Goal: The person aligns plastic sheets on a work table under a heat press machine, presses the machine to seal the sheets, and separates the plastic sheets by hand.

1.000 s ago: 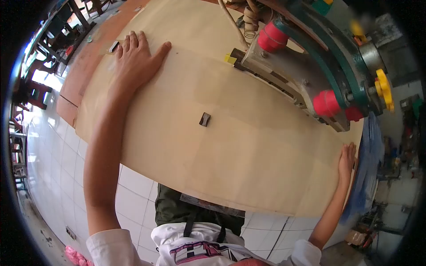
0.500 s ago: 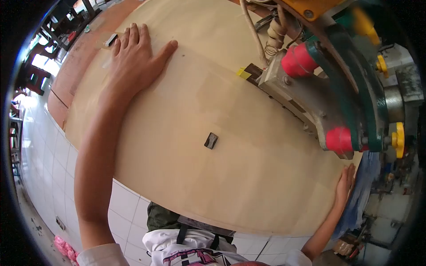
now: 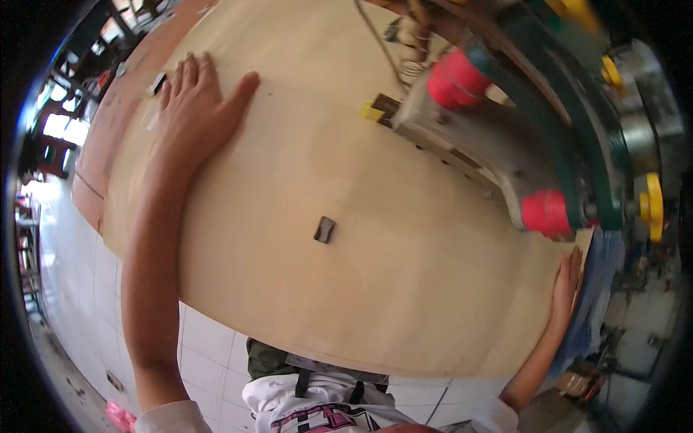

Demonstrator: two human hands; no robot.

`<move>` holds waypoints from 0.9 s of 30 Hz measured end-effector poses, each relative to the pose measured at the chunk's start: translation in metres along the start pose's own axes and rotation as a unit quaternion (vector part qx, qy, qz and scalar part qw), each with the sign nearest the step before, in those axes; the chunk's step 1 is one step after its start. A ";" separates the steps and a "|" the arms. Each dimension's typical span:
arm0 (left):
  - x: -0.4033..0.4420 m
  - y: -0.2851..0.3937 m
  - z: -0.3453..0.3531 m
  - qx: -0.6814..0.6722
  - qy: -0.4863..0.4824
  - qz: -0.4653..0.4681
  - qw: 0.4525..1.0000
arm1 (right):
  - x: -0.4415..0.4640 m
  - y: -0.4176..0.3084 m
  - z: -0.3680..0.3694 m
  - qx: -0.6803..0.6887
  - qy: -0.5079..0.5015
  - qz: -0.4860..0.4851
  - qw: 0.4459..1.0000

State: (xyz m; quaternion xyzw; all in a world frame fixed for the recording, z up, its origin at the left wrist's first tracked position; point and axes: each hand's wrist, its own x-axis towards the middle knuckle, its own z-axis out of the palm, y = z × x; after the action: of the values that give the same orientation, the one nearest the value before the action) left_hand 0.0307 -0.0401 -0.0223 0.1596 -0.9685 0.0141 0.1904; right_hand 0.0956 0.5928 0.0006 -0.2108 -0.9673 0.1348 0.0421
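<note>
My left hand (image 3: 193, 108) lies palm down on the far left of a broad tan sheet (image 3: 253, 274), its fingers stretched and the thumb apart. Just past its fingertips is a small dark block (image 3: 157, 83). My right hand (image 3: 567, 278) rests along the sheet's right edge with its fingers stretched out; part of it is hard to see. Between the hands, a small black-and-grey block (image 3: 325, 230) sits on the sheet. Above the right part stands a green and grey machine head (image 3: 462, 155), close to my right hand.
The machine carries pink-red cylinders (image 3: 545, 213) and yellow knobs (image 3: 652, 207). Yellow tape (image 3: 372, 112) marks its left end, near a coiled cable (image 3: 419, 36). Blue cloth (image 3: 592, 310) hangs at the right edge. White floor tiles (image 3: 209, 346) show below.
The whole view has shifted, so the sheet, blocks and machine appear farther left. Both hands keep about the same places on the sheet.
</note>
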 end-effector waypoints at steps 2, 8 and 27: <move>-0.002 0.002 -0.004 -0.008 -0.016 -0.010 1.000 | -0.003 0.004 -0.002 0.007 -0.007 0.003 1.000; 0.008 -0.004 -0.007 -0.036 -0.071 -0.020 0.997 | 0.012 0.022 0.000 0.029 -0.010 -0.010 0.999; 0.016 -0.039 -0.005 -0.303 0.262 0.077 0.913 | 0.001 0.031 -0.023 0.182 0.312 -0.092 0.928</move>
State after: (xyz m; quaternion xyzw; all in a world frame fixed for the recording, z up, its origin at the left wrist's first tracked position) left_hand 0.0305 -0.0813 -0.0134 0.0100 -0.8507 -0.2242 0.4753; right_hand 0.1104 0.6256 0.0141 -0.1409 -0.8790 0.2319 0.3920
